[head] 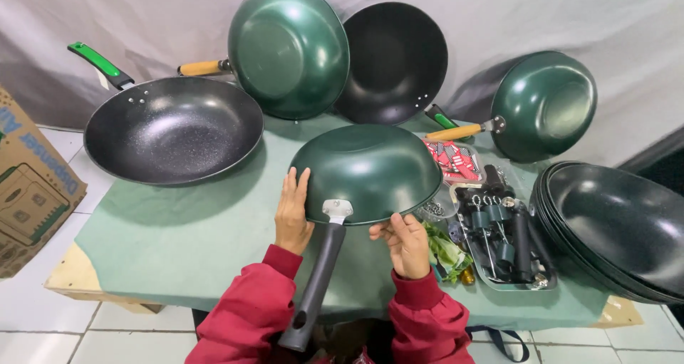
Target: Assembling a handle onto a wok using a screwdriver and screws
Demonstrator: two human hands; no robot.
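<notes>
A dark green pan [367,166] is held upside down over the green-covered table [185,229], its black handle [317,282] pointing toward me from a silver bracket. My left hand [292,214] grips the pan's rim on the left of the handle. My right hand [407,243] holds the rim on the right of the handle, fingers curled under the edge. Both sleeves are red.
A black speckled pan with a green handle [173,129] lies at the left. Green pans [288,49] [545,104] and a black pan [395,61] lean on the white backdrop. Stacked black pans [616,225] sit right, a metal tray of parts [502,239] beside them, a cardboard box [32,186] far left.
</notes>
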